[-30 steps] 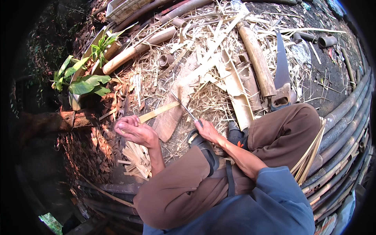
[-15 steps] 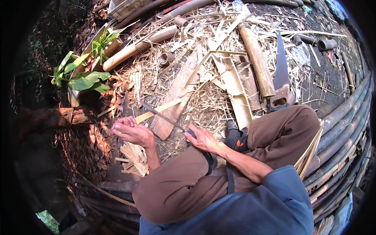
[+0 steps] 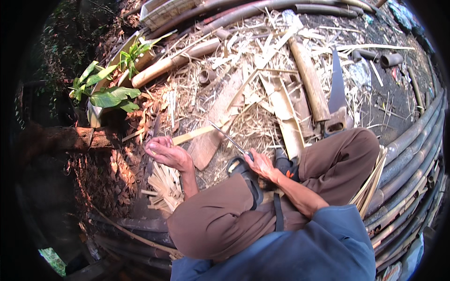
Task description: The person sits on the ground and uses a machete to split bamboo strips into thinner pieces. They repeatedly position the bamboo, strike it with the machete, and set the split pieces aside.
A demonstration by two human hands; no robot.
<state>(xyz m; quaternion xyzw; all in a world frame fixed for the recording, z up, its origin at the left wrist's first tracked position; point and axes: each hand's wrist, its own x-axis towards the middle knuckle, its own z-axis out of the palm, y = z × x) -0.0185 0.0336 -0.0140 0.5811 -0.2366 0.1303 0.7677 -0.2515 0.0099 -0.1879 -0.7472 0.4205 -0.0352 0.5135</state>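
Observation:
My left hand (image 3: pixel 167 152) is closed around the near end of a pale split bamboo strip (image 3: pixel 193 134), which slants away up and to the right. The strip passes over a flat wooden board (image 3: pixel 205 151) on the ground. My right hand (image 3: pixel 261 164) grips the dark handle of a knife (image 3: pixel 230 140). The narrow blade points up and to the left, its tip close to the strip's far part. I cannot tell whether blade and strip touch. A pile of cut bamboo strips (image 3: pixel 165 186) lies beside my left forearm.
A handsaw (image 3: pixel 336 86) lies past my right knee, next to a thick bamboo pole (image 3: pixel 309 79). A split bamboo half (image 3: pixel 285 114) rests amid the shavings. Long bamboo poles (image 3: pixel 398 154) are stacked along the right. A leafy plant (image 3: pixel 110 96) stands at the left.
My right hand and the knife have moved right, so the blade has slid from near my left hand toward the strip's far part. My left hand keeps its hold. The whole view has shifted slightly.

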